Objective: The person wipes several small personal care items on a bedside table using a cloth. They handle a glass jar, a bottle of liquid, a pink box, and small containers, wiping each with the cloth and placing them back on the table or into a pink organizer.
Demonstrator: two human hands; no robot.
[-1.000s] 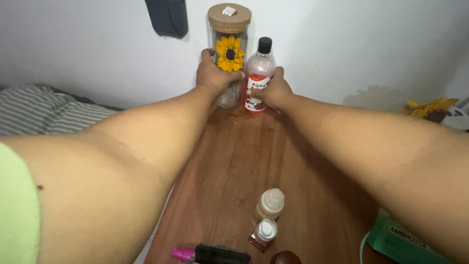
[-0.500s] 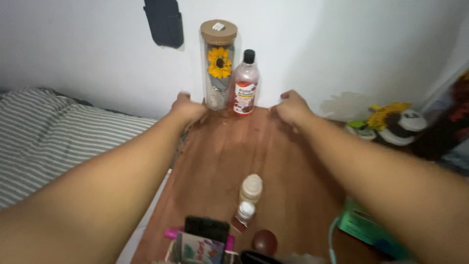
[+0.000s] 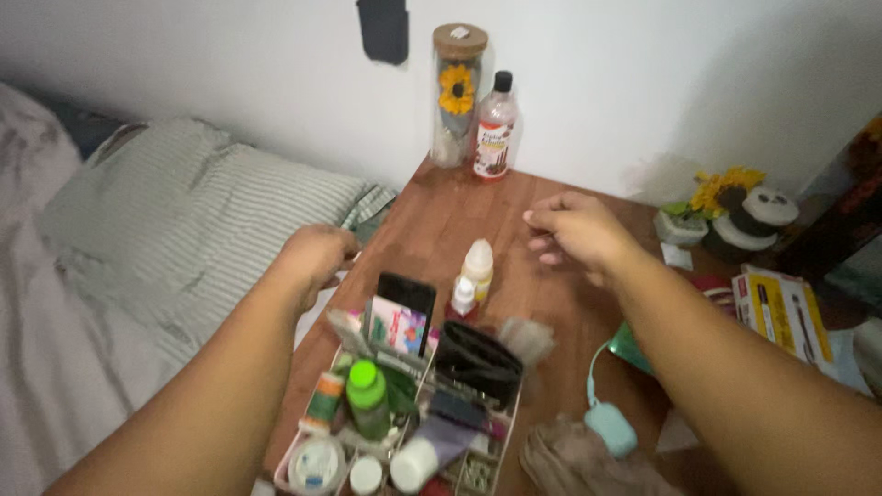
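Our right hand [image 3: 579, 230], fingers loosely curled and empty, hovers nearest the upright dropper bottle [image 3: 477, 266], just left of them. Our left hand [image 3: 312, 259], loosely closed and also empty, hangs beyond the desk [image 3: 441, 211] edge.

A striped pillow [image 3: 211, 211] lies on the bed at the left of the frame. A dark case [image 3: 383, 29] hangs on the wall at the top. At the right edge, a panda toy [image 3: 746, 216] with a sunflower sits above yellow-edged boxes [image 3: 781, 310]. A teal pouch [image 3: 611, 427] lies on the worktop [image 3: 551, 321] at lower right.
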